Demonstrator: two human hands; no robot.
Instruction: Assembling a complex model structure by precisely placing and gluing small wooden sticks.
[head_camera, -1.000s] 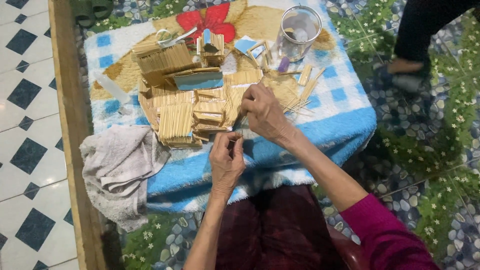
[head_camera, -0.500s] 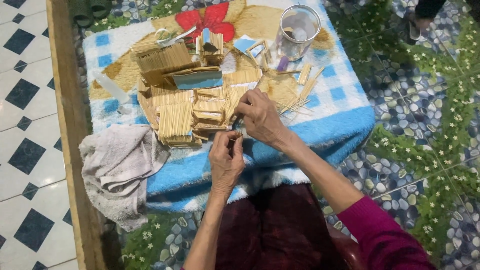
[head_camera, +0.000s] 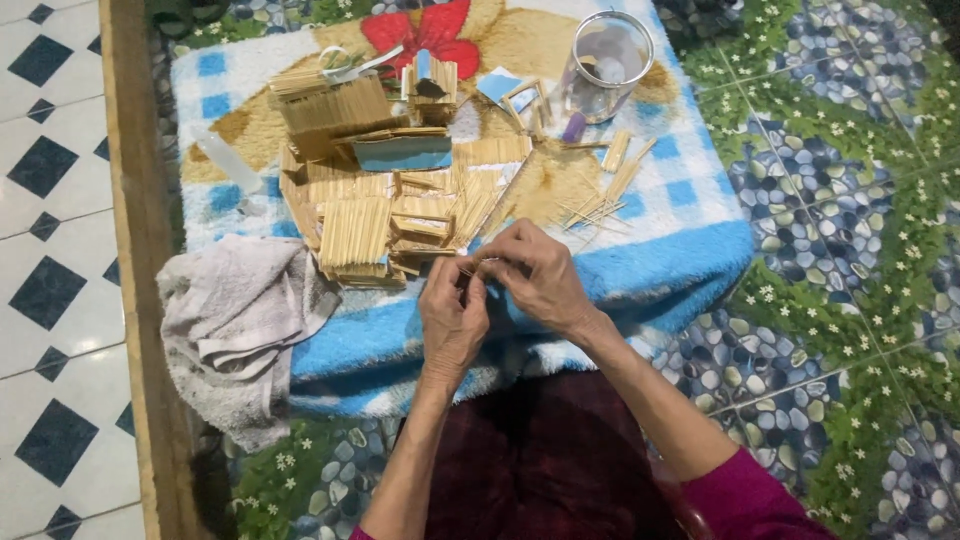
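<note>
Both hands meet at the near edge of the surface (head_camera: 690, 250), which is draped in a blue-and-white checked towel. The left hand (head_camera: 452, 315) and right hand (head_camera: 535, 275) come together fingertip to fingertip, and between them sits a thin pale wooden stick (head_camera: 470, 268). Each grip looks pressed together on it in a fine pinch, which suits a piece this slender; whether both hands truly bear on it or one only steadies it is hard to tell — the fingers cover nearly all of it.

Just beyond the hands lies a stack of flat stick panels (head_camera: 360, 235), sticks joined side by side into small mats, overlapping one another. Behind these stands a partly built stick model (head_camera: 340, 110) with a pale blue piece (head_camera: 405, 153) lying against it. Placement reads as working order: finished panels nearest, loose stock to the right. That loose stock — a scatter of single sticks (head_camera: 600, 200) — lies well within reach of the right hand.

A clear plastic jar (head_camera: 605, 65) stands upright at the far right of the surface; its contents are too blurred to name. A grey crumpled cloth (head_camera: 235, 320) hangs off the near left corner, touching the towel's edge.

Cut off: the person's lap and sleeve at the bottom, the towel's far edge at the top. What lies under the panel stack is hidden.
</note>
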